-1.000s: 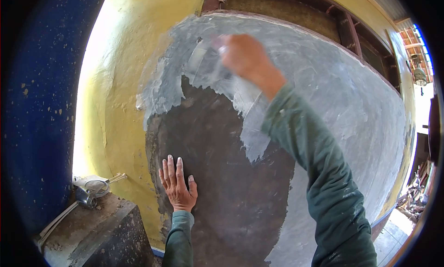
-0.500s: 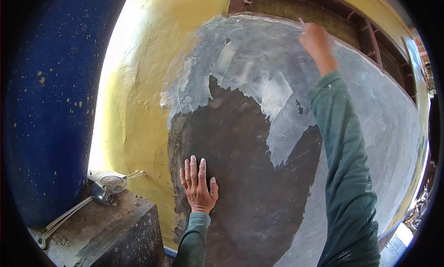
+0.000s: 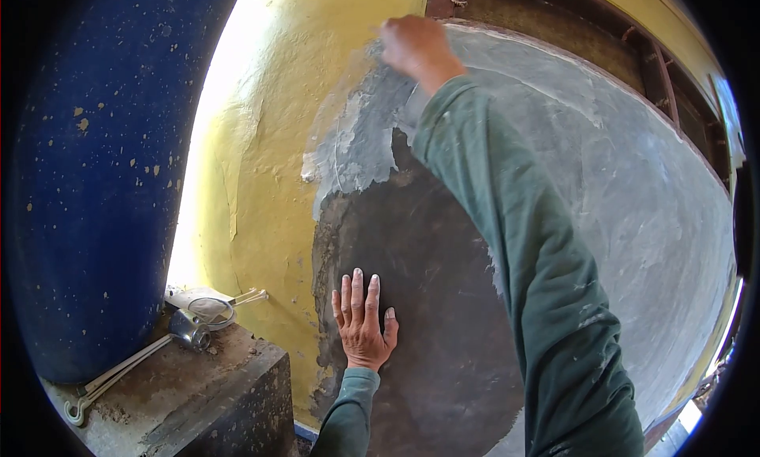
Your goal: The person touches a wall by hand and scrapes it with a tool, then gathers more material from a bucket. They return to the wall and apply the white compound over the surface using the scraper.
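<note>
My left hand (image 3: 364, 322) lies flat with fingers spread on the dark, bare patch of wall (image 3: 427, 243). Higher up, my right hand (image 3: 419, 49) is closed at the upper left edge of the grey skim coat (image 3: 649, 180), close to the yellow paint. It is slightly blurred. Its fingers are wrapped round a thin pale tool, which the hand now mostly hides. Rough, ragged strokes of lighter coat (image 3: 356, 144) lie below and left of this hand. My right forearm crosses in front of the patch and covers part of its upper right edge.
To the left stands a blue drum (image 3: 103, 172) with chipped spots. A concrete block (image 3: 237, 378) in front of it carries a metal cup-like part (image 3: 190, 328), a ring and thin rods. Yellow wall (image 3: 277, 196) borders the coat; a brown wooden frame (image 3: 546, 30) runs above.
My right hand has swept left along the top of the coat, from near the wooden frame to the yellow edge. My left hand stays flat on the patch; the view has shifted slightly.
</note>
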The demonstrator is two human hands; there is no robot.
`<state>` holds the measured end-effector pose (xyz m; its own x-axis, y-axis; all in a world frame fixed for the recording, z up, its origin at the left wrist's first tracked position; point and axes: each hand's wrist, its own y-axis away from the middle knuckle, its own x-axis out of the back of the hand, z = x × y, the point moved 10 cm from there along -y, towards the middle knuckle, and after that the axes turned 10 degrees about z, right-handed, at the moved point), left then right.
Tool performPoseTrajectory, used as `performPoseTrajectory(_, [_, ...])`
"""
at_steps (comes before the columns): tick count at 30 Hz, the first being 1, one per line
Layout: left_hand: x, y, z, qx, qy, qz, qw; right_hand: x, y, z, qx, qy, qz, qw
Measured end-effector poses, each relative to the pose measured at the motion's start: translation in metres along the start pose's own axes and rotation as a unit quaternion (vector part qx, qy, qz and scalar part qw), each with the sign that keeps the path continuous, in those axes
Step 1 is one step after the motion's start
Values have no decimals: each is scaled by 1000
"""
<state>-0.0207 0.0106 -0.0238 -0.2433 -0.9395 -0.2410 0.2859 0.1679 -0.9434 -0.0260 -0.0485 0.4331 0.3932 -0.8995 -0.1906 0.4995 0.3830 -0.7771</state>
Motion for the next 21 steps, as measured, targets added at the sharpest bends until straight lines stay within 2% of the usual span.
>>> performPoseTrajectory(3, [0,1,0,1,-2,-1,1000,-10,28,-67,86,25,-80,993])
performPoseTrajectory(4, [0,0,1,-1,-4,0,1000,-4,32,-69,85,24,-78,993])
performPoseTrajectory(6, [1,0,1,-3,1,3,1000,13,33,-69,56,-92,-76,991])
performPoseTrajectory(9, [2,0,1,-2,2,3,1000,39,11,-9,-7,-99,-16,995])
performPoseTrajectory(11, [1,-1,1,-3,9,10,1000,52,4,40,-58,8,68,996])
performPoseTrajectory(12, [1,-1,1,-1,6,8,1000,46,0,51,-58,4,66,996])
performPoseTrajectory(14, [1,-1,2,-4,6,9,1000,41,0,77,-135,55,79,986])
performPoseTrajectory(15, [1,-1,1,-3,6,8,1000,34,3,73,-136,51,78,986])
performPoseTrajectory(17, [1,-1,1,-1,5,9,1000,10,3,41,-42,60,24,997])
performPoseTrajectory(21, [2,-3,1,1,7,14,1000,1,18,-43,24,-9,-34,999])
